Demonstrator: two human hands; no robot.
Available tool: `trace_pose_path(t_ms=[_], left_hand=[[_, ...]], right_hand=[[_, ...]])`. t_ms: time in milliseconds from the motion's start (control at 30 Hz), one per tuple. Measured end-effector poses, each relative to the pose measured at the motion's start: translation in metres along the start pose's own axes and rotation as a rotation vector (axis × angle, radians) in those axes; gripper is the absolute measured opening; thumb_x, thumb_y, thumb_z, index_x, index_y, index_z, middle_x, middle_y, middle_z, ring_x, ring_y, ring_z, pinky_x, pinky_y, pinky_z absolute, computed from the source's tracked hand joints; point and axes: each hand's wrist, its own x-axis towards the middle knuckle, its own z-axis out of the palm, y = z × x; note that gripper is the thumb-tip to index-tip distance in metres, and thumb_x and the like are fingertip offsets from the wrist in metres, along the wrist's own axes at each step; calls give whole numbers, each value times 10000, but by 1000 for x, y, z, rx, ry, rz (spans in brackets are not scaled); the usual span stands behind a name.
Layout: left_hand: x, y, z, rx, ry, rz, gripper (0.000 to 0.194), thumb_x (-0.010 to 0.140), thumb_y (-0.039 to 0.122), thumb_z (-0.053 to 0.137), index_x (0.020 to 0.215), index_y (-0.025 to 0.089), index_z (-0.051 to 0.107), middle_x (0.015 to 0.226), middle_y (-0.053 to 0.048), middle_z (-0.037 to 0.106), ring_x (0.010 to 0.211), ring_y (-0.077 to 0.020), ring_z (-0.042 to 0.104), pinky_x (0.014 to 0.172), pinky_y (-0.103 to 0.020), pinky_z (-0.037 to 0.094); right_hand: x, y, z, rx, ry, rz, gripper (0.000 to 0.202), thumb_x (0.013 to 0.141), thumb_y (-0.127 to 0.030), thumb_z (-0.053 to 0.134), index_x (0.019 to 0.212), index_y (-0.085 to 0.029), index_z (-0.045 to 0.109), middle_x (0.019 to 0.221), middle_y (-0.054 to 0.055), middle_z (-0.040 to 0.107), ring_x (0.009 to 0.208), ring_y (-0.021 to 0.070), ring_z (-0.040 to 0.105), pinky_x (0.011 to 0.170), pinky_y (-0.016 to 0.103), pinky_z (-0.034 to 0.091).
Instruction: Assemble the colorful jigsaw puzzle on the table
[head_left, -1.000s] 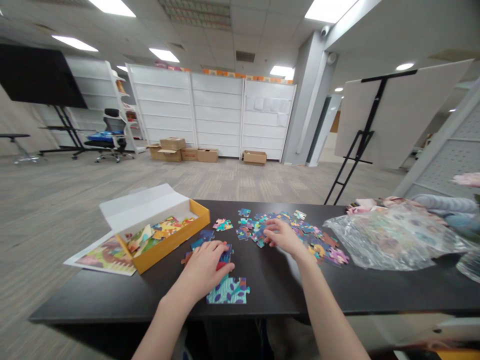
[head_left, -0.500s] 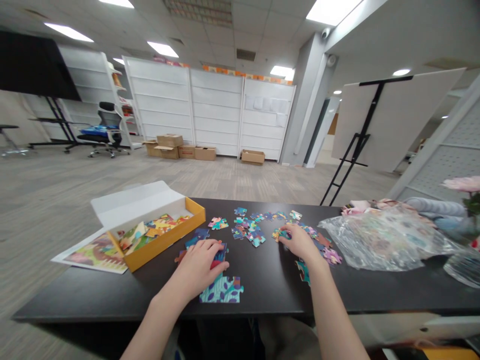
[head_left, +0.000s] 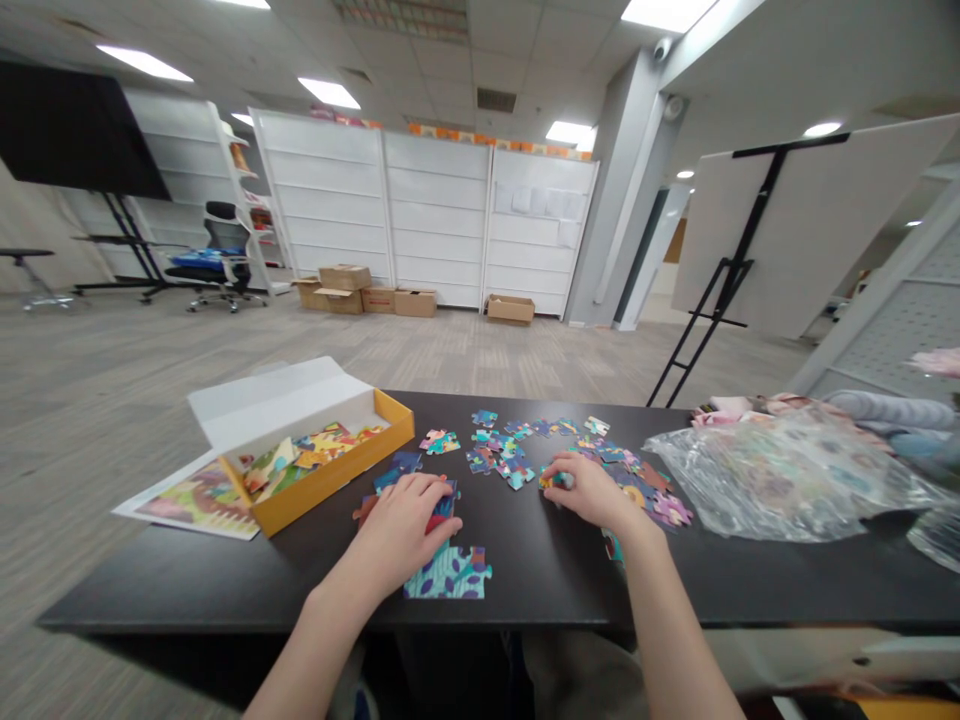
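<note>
Pinching a piece right of centre, your right hand now has it singled out; your left hand lies loosely over puzzle pieces.

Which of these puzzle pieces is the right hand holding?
The orange-and-teal puzzle piece, gripped between right hand thumb and fingers; the loose pieces to its left lie untouched.

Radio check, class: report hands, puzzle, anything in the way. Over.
Left hand covering part of puzzle section. Right fingers at small piece. Plastic bag right of loose pieces.
</note>
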Motion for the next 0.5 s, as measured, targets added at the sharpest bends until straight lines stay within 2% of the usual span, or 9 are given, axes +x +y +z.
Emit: trace_pose_path(t_ms=[133, 300, 400, 500], left_hand=[[0, 0, 2, -4, 14, 16, 326, 897, 389, 639, 1171, 213, 650, 1251, -101, 661, 1193, -281, 566, 1027, -432, 446], [1, 0, 6, -22, 50, 54, 304, 893, 364, 653, 1161, 220, 647, 1249, -94, 659, 1190, -272, 567, 1026, -430, 449], [1, 6, 2, -22, 57, 65, 274, 889, 334, 665, 1137, 219, 645, 1210, -85, 669, 1166, -267, 579, 1008, -427, 459], [1, 14, -3, -20, 50, 69, 250, 890, 309, 667, 1122, 221, 637, 1187, -79, 672, 1150, -265, 586, 984, -429, 466]], right_hand=[[-10, -4, 0, 110, -57, -27, 134, 778, -217, 692, 894, -195, 755, 1119, 57, 705, 942, 191, 662, 877, 288, 479], [-12, -6, 2, 79, -42, 92, 356, 769, -231, 684, 1120, -178, 704, 994, 45, 721, 755, 165, 639, 719, 272, 466], [-11, -7, 4, 67, -50, 125, 410, 729, -219, 708, 1137, -177, 687, 1015, 51, 718, 733, 161, 636, 679, 266, 453], [-12, -7, 3, 20, -39, 150, 379, 685, -269, 762, 1050, -183, 712, 1016, 64, 713, 808, 196, 653, 685, 275, 449]])
